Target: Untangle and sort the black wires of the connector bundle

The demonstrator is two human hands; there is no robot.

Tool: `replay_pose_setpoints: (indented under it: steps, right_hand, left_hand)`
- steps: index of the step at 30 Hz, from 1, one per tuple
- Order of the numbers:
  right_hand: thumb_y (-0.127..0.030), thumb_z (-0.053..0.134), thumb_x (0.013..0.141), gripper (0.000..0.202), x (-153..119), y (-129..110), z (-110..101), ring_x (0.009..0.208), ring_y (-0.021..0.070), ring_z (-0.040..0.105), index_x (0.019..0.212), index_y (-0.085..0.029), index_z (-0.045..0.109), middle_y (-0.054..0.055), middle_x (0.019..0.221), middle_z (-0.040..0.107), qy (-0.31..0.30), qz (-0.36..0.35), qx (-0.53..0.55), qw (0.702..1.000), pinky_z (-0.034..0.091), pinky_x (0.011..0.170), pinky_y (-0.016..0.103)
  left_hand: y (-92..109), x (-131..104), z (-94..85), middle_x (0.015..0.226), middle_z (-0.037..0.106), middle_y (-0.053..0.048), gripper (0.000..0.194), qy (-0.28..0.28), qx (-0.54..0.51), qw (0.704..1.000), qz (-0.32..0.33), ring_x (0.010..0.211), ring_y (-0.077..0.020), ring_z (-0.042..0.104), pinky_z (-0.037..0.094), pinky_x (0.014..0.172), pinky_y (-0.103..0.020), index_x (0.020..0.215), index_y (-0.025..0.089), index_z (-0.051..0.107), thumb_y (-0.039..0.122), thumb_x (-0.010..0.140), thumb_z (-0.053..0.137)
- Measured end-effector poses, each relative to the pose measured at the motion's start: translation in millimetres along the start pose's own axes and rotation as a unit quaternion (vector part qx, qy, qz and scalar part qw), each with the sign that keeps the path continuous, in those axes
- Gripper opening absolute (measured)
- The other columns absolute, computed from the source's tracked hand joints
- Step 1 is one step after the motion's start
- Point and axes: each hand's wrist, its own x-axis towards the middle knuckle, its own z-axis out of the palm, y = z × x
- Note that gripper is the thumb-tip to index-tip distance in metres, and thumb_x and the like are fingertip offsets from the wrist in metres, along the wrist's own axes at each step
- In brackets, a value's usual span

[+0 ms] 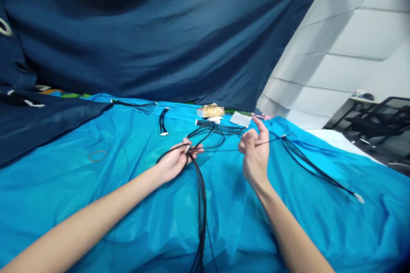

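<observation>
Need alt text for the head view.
Left hand holds a black cable bundle and a white connector; right hand holds one dark strand running straight between the hands. More bundles lie on a crinkled blue sheet.

Counting two hands total, one left hand (174, 163) and one right hand (256, 153), plus roughly five black wire bundles: one front bundle (201, 204), one tangled middle bundle (221, 127), one short bundle (162, 120), one far-left bundle (136, 106) and one right-side bundle (339, 184). Also spotting one orange loop (98, 151), one gold packet (214, 111), one clear packet (241, 118), one bright blue sheet (64, 196), one dark blue curtain (160, 34) and one office chair (392, 113). Can't really get a number for the separate strands (201, 185) inside any bundle, packed way too tight, tbh.
</observation>
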Motion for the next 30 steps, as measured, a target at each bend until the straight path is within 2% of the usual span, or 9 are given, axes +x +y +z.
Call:
replay_pose_setpoints:
  steps: [3,6,9,12,14,19,23,26,30]
  right_hand:
    - [-0.052,0.036,0.085,0.053,-2,2,-2,0.051,0.0103,0.035,0.13,-0.025,0.03,-0.001,0.068,0.038,-0.033,-0.087,-0.115,0.989,0.034,0.044,0.022]
    - [-0.047,0.025,0.089,0.046,-6,-4,-2,0.058,0.0134,0.039,0.125,-0.025,0.042,0.001,0.069,0.04,-0.08,-0.139,-0.197,0.967,0.039,0.055,0.026]
    - [-0.034,0.03,0.091,0.037,-11,-12,1,0.061,0.013,0.042,0.121,-0.025,0.049,0.0,0.068,0.04,-0.161,-0.178,-0.249,0.938,0.04,0.059,0.026]
    - [-0.025,0.036,0.09,0.038,-18,-13,8,0.062,0.0113,0.044,0.127,-0.022,0.042,0.0,0.071,0.045,-0.23,-0.202,-0.249,0.919,0.04,0.058,0.023]
    - [-0.021,0.039,0.089,0.039,-22,-10,13,0.06,0.0101,0.045,0.128,-0.022,0.041,0.0,0.071,0.047,-0.251,-0.209,-0.235,0.915,0.04,0.056,0.021]
    - [-0.018,0.046,0.086,0.031,-32,-3,21,0.06,0.0089,0.047,0.115,-0.021,0.055,0.0,0.069,0.048,-0.253,-0.205,-0.217,0.92,0.04,0.056,0.02]
    - [-0.019,0.049,0.084,0.02,-34,1,26,0.055,0.0091,0.048,0.095,-0.018,0.066,0.0,0.063,0.051,-0.196,-0.177,-0.247,0.932,0.041,0.053,0.021]
    - [-0.02,0.049,0.083,0.017,-36,5,28,0.057,0.0106,0.052,0.081,-0.017,0.066,0.001,0.063,0.058,-0.17,-0.181,-0.276,0.929,0.042,0.056,0.022]
    - [-0.02,0.048,0.083,0.019,-38,7,29,0.059,0.0111,0.054,0.073,-0.018,0.063,0.002,0.063,0.06,-0.173,-0.211,-0.308,0.912,0.04,0.057,0.022]
  left_hand:
    - [-3,0,-1.3,0.083,0.065,-0.01,0.012,-0.001,0.013,1.0,0.006,0.078,-0.0162,0.063,0.043,0.058,-0.021,0.073,0.016,0.045,0.014,0.084,0.04]
    - [-7,-1,-1.5,0.086,0.065,-0.01,0.013,-0.015,0.031,0.999,0.02,0.081,-0.0166,0.063,0.043,0.062,-0.022,0.073,0.015,0.047,0.018,0.085,0.041]
    - [-10,-3,-0.9,0.084,0.065,-0.009,0.015,-0.02,0.05,0.998,0.039,0.08,-0.0171,0.063,0.043,0.064,-0.023,0.072,0.015,0.05,0.021,0.084,0.043]
    - [-13,-3,-1.9,0.08,0.064,-0.007,0.013,-0.043,0.059,0.995,0.075,0.078,-0.017,0.062,0.043,0.064,-0.024,0.073,0.015,0.054,0.025,0.08,0.05]
    - [-15,-1,-3.9,0.077,0.063,-0.004,0.013,-0.059,0.054,0.992,0.093,0.074,-0.0153,0.061,0.043,0.064,-0.024,0.074,0.015,0.056,0.027,0.078,0.054]
    - [-18,0,-6.8,0.074,0.061,-0.003,0.016,-0.063,0.057,0.989,0.121,0.069,-0.0132,0.057,0.043,0.064,-0.024,0.075,0.015,0.058,0.03,0.075,0.057]
    - [-19,-5,-2.0,0.077,0.059,-0.003,0.017,-0.064,0.087,0.985,0.138,0.072,-0.0131,0.055,0.045,0.064,-0.024,0.077,0.014,0.058,0.031,0.075,0.058]
    - [-19,-9,2.3,0.079,0.06,-0.003,0.019,-0.051,0.103,0.982,0.147,0.069,-0.012,0.055,0.044,0.062,-0.023,0.077,0.013,0.059,0.031,0.073,0.059]
    - [-19,-11,5.7,0.08,0.063,-0.005,0.022,-0.043,0.107,0.983,0.144,0.066,-0.0117,0.056,0.043,0.062,-0.022,0.077,0.013,0.06,0.034,0.072,0.06]
